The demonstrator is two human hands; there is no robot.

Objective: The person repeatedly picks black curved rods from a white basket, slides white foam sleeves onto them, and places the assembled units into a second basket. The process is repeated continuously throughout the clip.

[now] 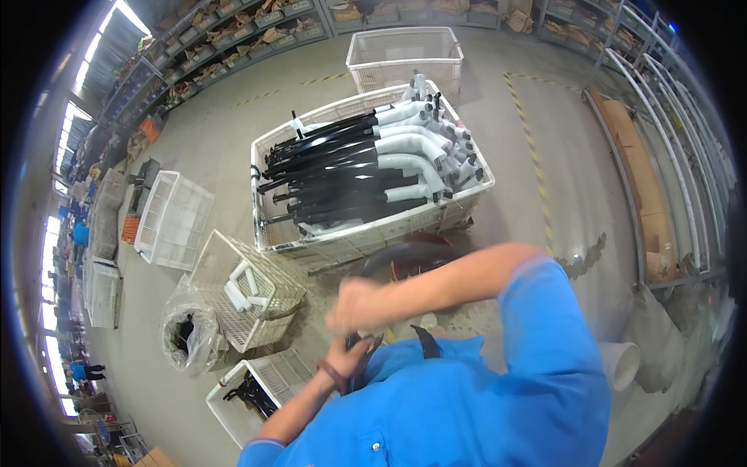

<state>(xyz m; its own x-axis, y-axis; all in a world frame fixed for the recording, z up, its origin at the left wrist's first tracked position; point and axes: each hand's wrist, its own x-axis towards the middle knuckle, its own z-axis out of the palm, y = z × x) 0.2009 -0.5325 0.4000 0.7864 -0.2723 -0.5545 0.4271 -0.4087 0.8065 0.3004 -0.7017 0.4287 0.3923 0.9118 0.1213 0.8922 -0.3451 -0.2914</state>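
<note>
In front of my chest, my left hand [354, 359], with a dark band at its wrist, is closed around a dark object [355, 341] that is mostly hidden by my hand and body. Just above it is my right hand [356, 303], bent across from the right and smeared by motion; its fingers cannot be made out. Beyond my hands stands a large white crate [373, 237]. Black tubes [327, 167] fill it in a heap, their bent right ends covered in white wrapping [411, 145]. A dark round object [416, 253] sits between that crate and my right forearm.
At the left stand a white mesh crate [264, 284] holding white tube pieces, a clear plastic bag [204, 346], and a low crate [226, 401] with black parts. Another crate [173, 222] lies farther left. A pale crate [405, 48] stands behind. Metal racks [677, 156] line the right.
</note>
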